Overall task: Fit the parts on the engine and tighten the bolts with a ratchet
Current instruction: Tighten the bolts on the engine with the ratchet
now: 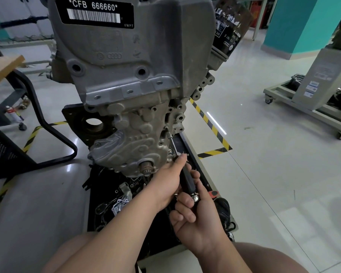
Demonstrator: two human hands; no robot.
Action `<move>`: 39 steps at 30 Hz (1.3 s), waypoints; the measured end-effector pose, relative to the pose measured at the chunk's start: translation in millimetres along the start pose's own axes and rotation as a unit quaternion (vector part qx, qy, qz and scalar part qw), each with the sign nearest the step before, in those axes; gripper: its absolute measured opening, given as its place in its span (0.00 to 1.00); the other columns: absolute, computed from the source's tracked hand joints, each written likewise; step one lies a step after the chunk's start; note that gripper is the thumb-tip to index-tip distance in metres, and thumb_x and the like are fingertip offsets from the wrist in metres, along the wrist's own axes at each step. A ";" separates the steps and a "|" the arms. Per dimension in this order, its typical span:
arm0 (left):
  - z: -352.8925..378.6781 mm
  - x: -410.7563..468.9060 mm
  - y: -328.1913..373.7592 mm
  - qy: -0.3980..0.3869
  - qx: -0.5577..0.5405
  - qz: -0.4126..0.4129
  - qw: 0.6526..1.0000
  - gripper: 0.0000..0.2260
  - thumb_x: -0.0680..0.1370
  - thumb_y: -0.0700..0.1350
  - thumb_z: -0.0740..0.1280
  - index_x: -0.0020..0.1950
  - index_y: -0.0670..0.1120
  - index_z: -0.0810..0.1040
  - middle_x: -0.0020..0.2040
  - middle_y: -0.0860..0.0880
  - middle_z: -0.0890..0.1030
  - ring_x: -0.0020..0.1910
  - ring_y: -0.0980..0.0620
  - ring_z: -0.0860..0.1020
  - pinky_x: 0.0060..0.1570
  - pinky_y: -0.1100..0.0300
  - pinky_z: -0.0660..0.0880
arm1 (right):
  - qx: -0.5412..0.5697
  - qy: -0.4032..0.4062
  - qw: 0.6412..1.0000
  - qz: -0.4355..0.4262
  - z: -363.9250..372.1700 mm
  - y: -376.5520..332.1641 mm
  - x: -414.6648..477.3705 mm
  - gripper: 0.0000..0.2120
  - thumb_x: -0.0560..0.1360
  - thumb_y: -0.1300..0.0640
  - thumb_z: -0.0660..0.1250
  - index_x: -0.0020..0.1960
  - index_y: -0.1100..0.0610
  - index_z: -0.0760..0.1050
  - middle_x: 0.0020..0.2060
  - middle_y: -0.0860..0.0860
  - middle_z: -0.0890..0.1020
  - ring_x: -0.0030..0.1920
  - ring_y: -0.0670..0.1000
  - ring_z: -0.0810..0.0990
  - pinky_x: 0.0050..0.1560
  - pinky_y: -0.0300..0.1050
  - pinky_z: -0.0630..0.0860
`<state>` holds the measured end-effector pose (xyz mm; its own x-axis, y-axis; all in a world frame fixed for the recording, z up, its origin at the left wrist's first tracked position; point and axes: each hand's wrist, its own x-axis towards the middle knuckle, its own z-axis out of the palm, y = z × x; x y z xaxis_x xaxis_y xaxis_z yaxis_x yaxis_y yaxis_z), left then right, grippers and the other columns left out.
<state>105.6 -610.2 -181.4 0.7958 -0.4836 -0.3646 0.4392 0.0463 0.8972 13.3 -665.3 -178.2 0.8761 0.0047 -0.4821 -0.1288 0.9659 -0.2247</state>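
Both your hands are clasping the ratchet (187, 182): left hand (168, 181) farther up, nearer the bolt (166, 127), right hand (198, 217) at the butt. Its shaft is running far-left from your grip into the engine (138, 119).

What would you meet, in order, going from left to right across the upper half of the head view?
Wooden tabletop → black chair frame → engine → black oil filter → grey wheeled stand.
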 end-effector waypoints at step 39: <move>7.0 1.2 -4.9 0.054 0.050 0.047 0.996 0.17 0.81 0.55 0.60 0.41 0.44 0.76 0.31 0.49 0.81 0.28 0.52 0.78 0.33 0.61 0.74 | -0.265 0.096 0.945 -0.165 -9.5 1.6 3.1 0.21 0.83 0.45 0.53 0.44 0.57 0.77 0.24 0.54 0.68 0.20 0.50 0.61 0.23 0.41 0.65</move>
<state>101.6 -617.1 -184.5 0.8746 -0.3832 -0.2970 0.3204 -0.0030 0.9473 11.5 -666.2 -188.1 0.8148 -0.3714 -0.4451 -0.1226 0.6400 -0.7585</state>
